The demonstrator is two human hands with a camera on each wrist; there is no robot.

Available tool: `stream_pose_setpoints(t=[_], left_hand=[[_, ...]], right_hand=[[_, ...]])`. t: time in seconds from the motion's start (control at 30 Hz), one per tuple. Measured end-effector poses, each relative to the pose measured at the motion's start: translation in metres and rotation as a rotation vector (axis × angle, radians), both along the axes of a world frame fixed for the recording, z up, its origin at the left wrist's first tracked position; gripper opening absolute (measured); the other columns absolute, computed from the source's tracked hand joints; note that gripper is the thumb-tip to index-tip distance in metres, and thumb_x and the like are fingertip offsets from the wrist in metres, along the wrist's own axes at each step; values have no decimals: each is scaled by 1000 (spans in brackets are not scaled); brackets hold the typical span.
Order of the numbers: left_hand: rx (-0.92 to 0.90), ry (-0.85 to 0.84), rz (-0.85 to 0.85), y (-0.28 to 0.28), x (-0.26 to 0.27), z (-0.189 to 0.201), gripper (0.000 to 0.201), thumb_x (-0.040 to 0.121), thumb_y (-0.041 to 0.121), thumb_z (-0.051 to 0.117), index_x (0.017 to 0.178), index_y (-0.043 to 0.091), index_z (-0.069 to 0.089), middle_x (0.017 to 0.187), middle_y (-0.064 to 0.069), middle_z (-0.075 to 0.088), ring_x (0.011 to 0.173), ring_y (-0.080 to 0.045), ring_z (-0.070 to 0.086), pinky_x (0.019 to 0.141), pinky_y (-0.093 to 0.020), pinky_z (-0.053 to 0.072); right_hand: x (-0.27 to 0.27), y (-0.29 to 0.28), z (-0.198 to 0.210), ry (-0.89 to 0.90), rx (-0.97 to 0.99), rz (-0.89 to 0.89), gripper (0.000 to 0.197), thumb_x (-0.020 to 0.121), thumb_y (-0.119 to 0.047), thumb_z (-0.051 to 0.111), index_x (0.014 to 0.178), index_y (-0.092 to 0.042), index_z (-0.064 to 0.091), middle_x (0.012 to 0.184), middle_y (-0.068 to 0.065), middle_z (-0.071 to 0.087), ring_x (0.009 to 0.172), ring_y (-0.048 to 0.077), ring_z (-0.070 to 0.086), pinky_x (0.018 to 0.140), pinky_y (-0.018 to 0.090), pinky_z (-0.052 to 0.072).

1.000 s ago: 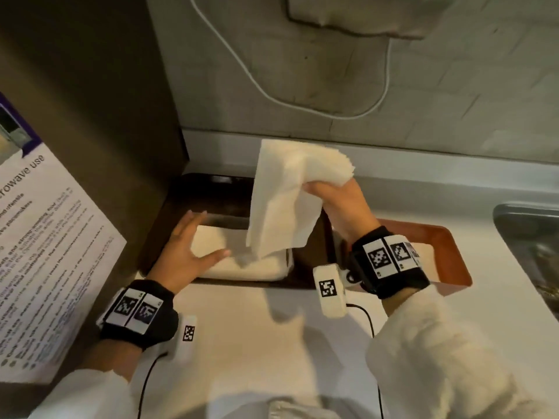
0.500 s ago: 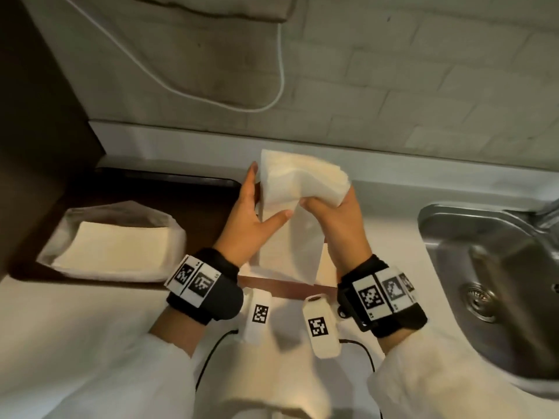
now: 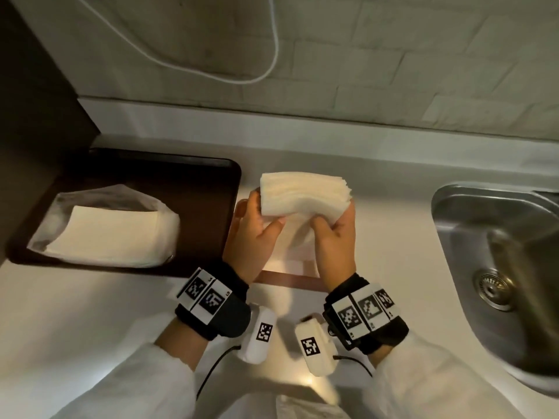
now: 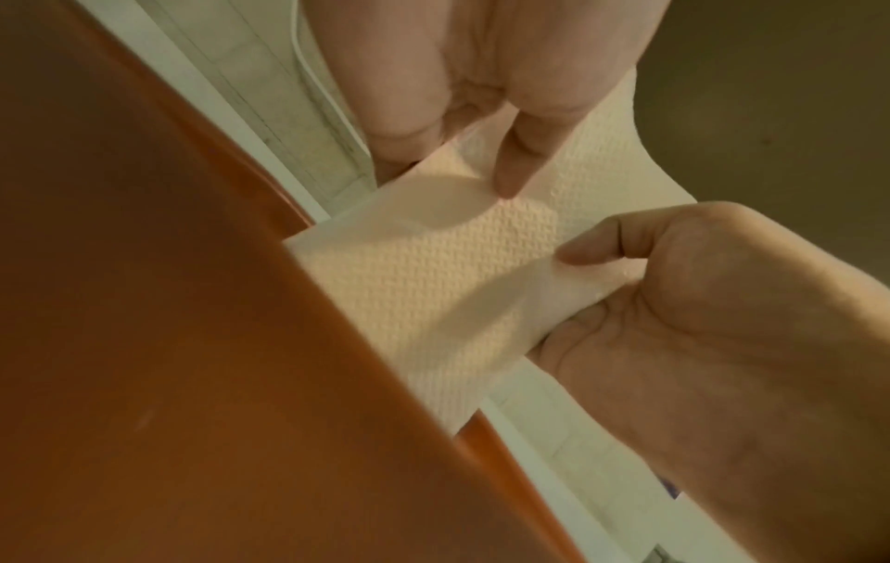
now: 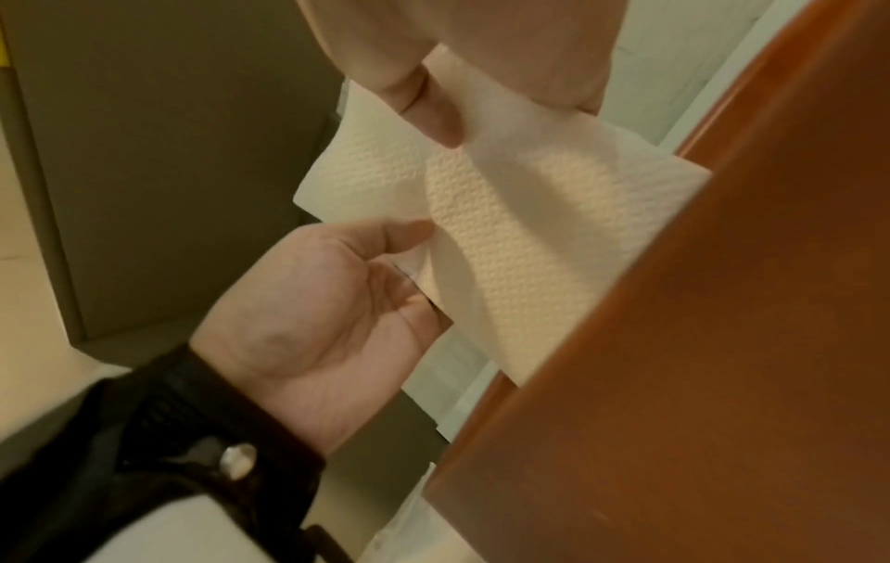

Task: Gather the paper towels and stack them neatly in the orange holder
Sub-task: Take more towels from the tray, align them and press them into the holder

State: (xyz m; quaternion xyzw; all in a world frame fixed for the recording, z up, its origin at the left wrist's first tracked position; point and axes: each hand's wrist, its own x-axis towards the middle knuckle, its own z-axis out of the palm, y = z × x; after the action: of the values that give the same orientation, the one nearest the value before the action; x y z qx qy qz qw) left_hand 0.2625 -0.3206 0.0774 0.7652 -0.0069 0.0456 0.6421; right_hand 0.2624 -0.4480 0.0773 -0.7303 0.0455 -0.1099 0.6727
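A thick stack of white embossed paper towels (image 3: pixel 305 193) is held in the air between both hands, just above the orange holder (image 3: pixel 287 281), of which only a strip shows in the head view. My left hand (image 3: pixel 266 210) grips the stack's left end, thumb in front and fingers behind. My right hand (image 3: pixel 332 216) grips the right end the same way. The wrist views show the towels (image 4: pixel 433 274) (image 5: pixel 530 228) hanging over the orange holder's wall (image 4: pixel 192 343) (image 5: pixel 722 343). A second towel stack (image 3: pixel 112 234) lies in clear wrap to the left.
The wrapped stack sits on a dark tray (image 3: pixel 211 207) against a dark cabinet (image 3: pixel 30 116) at the left. A steel sink (image 3: pixel 499 267) is at the right. A white cable (image 3: pixel 272 55) hangs on the tiled wall behind. White counter lies in front.
My left hand left the wrapped stack and took hold of the held towels. Both hands brought the stack lower and turned it from hanging upright to lying flatter.
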Motion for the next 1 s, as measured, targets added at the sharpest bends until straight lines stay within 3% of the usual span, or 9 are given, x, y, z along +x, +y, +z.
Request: stream_pose_setpoints(t=[0.13,0.3,0.47,0.6,0.67,0.77,0.87,0.93,1.0], left_hand=[[-109,-21,-75,9,4,8,64,67,26,59,121,37,29,119,8,48,109,9,50,93,-12,42],[8,3,-34,10,6,-4,61,64,37,56,116,58,33,129,-4,51,123,-20,48,105,-48,40],[-138,-63,-73,13,12,-3,58,64,30,56,115,47,34,119,6,51,114,-8,51,91,-15,44],[-171,2,-59,12,14,-4,54,65,39,58,115,40,40,116,5,56,110,-5,55,90,-18,45],[-161,28,-53,13,16,-1,51,70,36,61,117,32,43,112,8,59,105,-1,57,88,-17,46],[-252,52,-77,20,20,6,48,77,23,56,123,15,44,111,7,60,98,5,59,83,-13,47],[-457,134,-76,30,21,16,39,83,16,55,121,11,51,110,-1,65,101,-7,63,82,-20,50],[-652,205,-47,35,19,23,23,90,9,50,111,15,57,104,-1,69,98,-11,66,83,-25,53],[-751,240,-23,39,18,25,23,93,7,43,109,15,58,108,-3,68,101,-13,66,88,-29,53]], right_hand=[[1,3,-1,-15,-36,-3,58,68,-7,50,104,-53,46,95,-31,63,90,-4,60,78,22,48],[-1,10,-4,-7,-10,11,57,68,-4,47,125,-13,45,104,-13,58,99,-4,58,83,11,45],[3,11,-2,-24,-52,-30,52,68,-18,51,107,-51,44,99,-21,62,101,11,61,86,35,53],[4,14,2,-10,38,39,53,78,11,49,128,-7,41,109,1,58,90,-11,58,76,7,47],[5,16,5,-18,52,48,50,79,18,46,125,1,39,108,4,57,87,-11,57,74,6,47],[9,15,6,-3,41,71,48,78,5,53,120,-15,42,107,0,57,96,1,58,80,15,51],[12,3,5,42,-201,146,40,73,-26,59,107,-37,43,98,-15,58,94,8,60,81,29,55],[13,-7,12,69,-331,232,38,77,-30,62,110,-36,44,99,-19,57,98,13,59,83,33,53],[14,-16,22,74,-406,312,35,85,-22,64,115,-29,46,102,-19,55,100,13,57,81,24,50]])
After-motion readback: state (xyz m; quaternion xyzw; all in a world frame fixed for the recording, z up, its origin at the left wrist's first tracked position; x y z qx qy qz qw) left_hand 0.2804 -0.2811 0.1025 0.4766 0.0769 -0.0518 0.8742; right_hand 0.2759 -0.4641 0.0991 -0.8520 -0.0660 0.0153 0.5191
